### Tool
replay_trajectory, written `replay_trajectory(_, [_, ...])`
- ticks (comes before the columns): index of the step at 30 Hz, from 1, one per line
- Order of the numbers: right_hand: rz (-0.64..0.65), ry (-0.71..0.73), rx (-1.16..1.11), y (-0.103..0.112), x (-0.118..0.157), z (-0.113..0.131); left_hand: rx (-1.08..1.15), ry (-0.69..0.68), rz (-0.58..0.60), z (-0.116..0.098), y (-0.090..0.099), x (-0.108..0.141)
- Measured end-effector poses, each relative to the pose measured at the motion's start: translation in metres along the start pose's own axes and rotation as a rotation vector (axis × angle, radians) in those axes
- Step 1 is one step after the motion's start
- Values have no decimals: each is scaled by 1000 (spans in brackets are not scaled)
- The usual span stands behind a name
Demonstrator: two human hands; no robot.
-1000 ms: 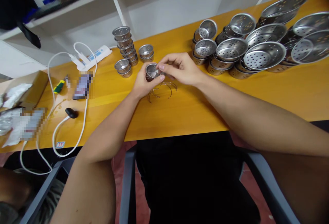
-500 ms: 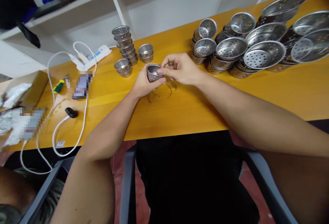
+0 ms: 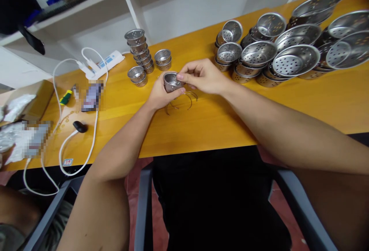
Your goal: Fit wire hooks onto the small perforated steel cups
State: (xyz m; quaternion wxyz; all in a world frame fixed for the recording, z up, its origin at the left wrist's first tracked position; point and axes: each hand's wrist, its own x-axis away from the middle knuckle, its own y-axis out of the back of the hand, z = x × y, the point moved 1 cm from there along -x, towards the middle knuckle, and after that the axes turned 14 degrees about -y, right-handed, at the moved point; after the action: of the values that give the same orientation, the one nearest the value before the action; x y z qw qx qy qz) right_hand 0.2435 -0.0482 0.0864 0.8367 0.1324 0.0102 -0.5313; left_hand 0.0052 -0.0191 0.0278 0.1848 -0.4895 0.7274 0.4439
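Note:
My left hand [image 3: 161,93] is wrapped round a small perforated metal cup [image 3: 171,83], its open top facing up. At the cup's right rim, the thumb and fingers of my right hand [image 3: 198,76] are pinched together; what they hold, if anything, is too small to make out. Thin curved wires [image 3: 189,99] lie on the orange table [image 3: 201,128] just below the cup. Behind my left hand stand a tall stack of small cups [image 3: 140,51] and two shorter stacks, one at its right [image 3: 163,59] and one in front [image 3: 137,76].
Stacks of larger perforated metal bowls [image 3: 295,60] fill the back right. To the left are a white power strip [image 3: 111,63] with cables, a phone [image 3: 92,96], a black plug-like object [image 3: 80,126], a yellow-green tool [image 3: 66,97] and plastic bags. Another person's limb shows at lower left.
My right fingertips have shifted very slightly at the cup's rim. My left hand keeps its hold on the cup, and the view has moved a little.

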Motion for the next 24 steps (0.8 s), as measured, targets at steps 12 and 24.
replay_trajectory(12, [-227, 105, 300, 5, 4, -7, -77, -54, -90, 19, 3, 4])
replay_trajectory(24, [-138, 168, 414, 0, 3, -19, -67, -68, -16, 31, 4, 9])
